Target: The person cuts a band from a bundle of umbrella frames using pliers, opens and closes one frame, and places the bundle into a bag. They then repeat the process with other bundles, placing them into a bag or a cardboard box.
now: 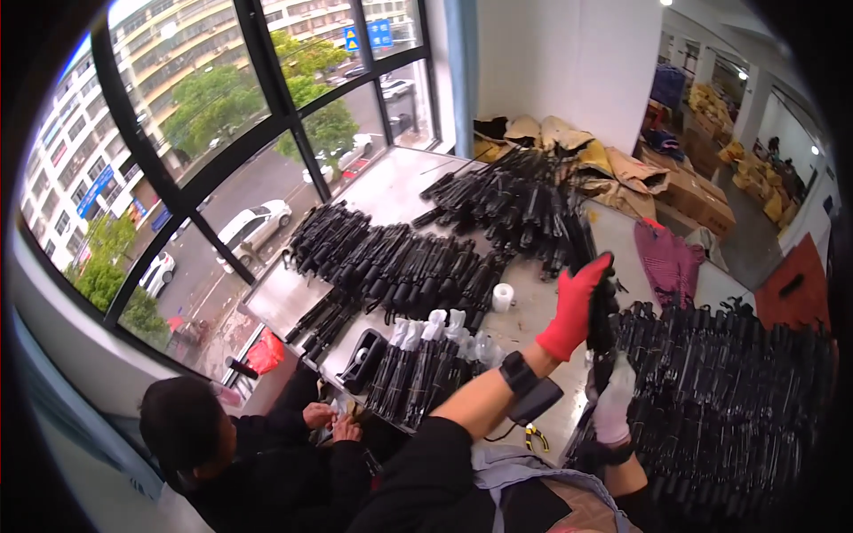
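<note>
Many black bundles [404,266], pale table [382,191], windows [289,120]

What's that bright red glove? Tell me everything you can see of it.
The red glove is on the person's left hand, raised above the pale table. It looks like soft, close-fitting fabric and is red across the back, with black showing near the fingertips. Its cuff ends at the wrist, leaving bare skin before the black wristband. The fingers point up and away from the person. Its far side lies against a dark bundle, hiding the palm, so how it grips is unclear.
</note>
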A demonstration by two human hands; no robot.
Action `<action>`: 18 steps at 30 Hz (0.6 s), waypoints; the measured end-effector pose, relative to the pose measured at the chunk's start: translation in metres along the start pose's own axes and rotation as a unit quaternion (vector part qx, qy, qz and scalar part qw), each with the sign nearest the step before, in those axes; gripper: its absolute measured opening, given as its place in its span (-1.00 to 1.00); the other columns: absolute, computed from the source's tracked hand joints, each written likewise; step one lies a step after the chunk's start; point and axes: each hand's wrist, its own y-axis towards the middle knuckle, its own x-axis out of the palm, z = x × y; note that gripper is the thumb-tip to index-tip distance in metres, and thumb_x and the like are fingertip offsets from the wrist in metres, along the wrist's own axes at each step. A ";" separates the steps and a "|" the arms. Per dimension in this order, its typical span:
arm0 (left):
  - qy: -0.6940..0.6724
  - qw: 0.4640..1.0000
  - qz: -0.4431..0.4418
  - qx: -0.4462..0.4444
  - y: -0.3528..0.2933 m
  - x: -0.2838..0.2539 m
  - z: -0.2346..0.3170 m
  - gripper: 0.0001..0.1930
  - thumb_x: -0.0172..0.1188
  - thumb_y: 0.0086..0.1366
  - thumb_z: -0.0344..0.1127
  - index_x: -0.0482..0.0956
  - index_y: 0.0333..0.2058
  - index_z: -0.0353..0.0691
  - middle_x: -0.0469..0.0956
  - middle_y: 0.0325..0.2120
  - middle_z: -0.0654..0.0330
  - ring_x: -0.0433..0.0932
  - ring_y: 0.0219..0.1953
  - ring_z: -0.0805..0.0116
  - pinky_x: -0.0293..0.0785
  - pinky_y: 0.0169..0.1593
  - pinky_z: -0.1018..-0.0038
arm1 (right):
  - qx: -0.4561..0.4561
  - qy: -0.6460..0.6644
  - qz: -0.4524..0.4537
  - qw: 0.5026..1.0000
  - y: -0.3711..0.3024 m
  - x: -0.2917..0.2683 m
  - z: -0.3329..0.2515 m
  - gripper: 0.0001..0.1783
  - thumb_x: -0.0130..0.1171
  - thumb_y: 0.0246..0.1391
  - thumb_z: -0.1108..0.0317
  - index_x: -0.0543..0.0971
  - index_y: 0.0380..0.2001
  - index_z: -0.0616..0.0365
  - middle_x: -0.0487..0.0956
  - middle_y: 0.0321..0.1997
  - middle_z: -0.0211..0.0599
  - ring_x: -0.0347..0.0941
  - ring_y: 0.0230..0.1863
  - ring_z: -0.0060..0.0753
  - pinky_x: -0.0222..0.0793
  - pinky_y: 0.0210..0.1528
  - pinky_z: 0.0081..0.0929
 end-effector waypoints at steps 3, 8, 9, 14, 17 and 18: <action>-0.039 0.999 -0.001 -0.016 -0.009 0.000 0.007 -0.73 0.32 0.16 -0.20 0.46 -0.32 -0.23 0.49 -0.57 0.23 0.53 -0.55 0.41 0.47 -0.46 0.45 | 0.047 0.031 -0.066 0.996 0.012 0.010 -0.017 -0.55 -0.19 0.32 -0.01 0.49 -0.33 0.15 0.39 -0.63 -0.46 0.18 -0.75 -0.68 0.01 -0.73 -0.69; -0.004 1.000 -0.018 0.021 -0.028 -0.016 -0.001 -0.72 0.32 0.15 -0.25 0.47 -0.25 -0.25 0.50 -0.54 0.22 0.52 -0.56 0.39 0.48 -0.46 0.44 | -0.029 -0.047 -0.170 0.984 -0.001 0.013 -0.011 -0.59 -0.16 0.34 0.00 0.44 -0.30 0.14 0.36 -0.62 -0.52 0.16 -0.74 -0.71 0.01 -0.71 -0.70; 0.005 1.000 -0.019 0.005 -0.031 -0.018 -0.007 -0.73 0.32 0.15 -0.26 0.49 -0.24 -0.26 0.50 -0.52 0.22 0.51 -0.57 0.37 0.48 -0.45 0.42 | -0.028 -0.050 -0.179 0.982 0.005 0.016 -0.009 -0.59 -0.16 0.34 0.00 0.44 -0.30 0.14 0.36 -0.62 -0.52 0.16 -0.74 -0.71 0.01 -0.71 -0.70; 0.011 0.998 -0.062 0.002 -0.011 -0.009 0.020 -0.68 0.31 0.19 -0.19 0.48 -0.17 -0.23 0.52 -0.45 0.28 0.51 -0.49 0.47 0.43 -0.44 0.52 | -0.066 -0.002 -0.109 0.992 0.020 0.043 -0.004 -0.61 -0.12 0.33 0.01 0.45 -0.27 0.14 0.33 -0.63 -0.54 0.13 -0.75 -0.72 -0.01 -0.70 -0.71; -0.074 0.995 -0.026 0.062 -0.015 -0.008 -0.010 -0.62 0.28 0.22 -0.10 0.48 -0.09 -0.18 0.54 -0.34 0.35 0.49 -0.39 0.59 0.37 -0.42 0.60 | -0.077 0.013 -0.087 0.993 0.034 0.038 -0.007 -0.59 -0.11 0.32 -0.01 0.46 -0.24 0.14 0.33 -0.63 -0.54 0.13 -0.74 -0.73 -0.02 -0.70 -0.71; -0.074 0.995 -0.032 0.062 -0.017 -0.008 -0.020 -0.62 0.28 0.22 -0.10 0.48 -0.09 -0.18 0.54 -0.34 0.35 0.49 -0.39 0.59 0.37 -0.42 0.60 | -0.117 -0.017 -0.051 0.992 0.032 0.033 0.016 -0.59 -0.13 0.33 -0.01 0.45 -0.24 0.15 0.32 -0.64 -0.53 0.12 -0.75 -0.72 -0.03 -0.71 -0.71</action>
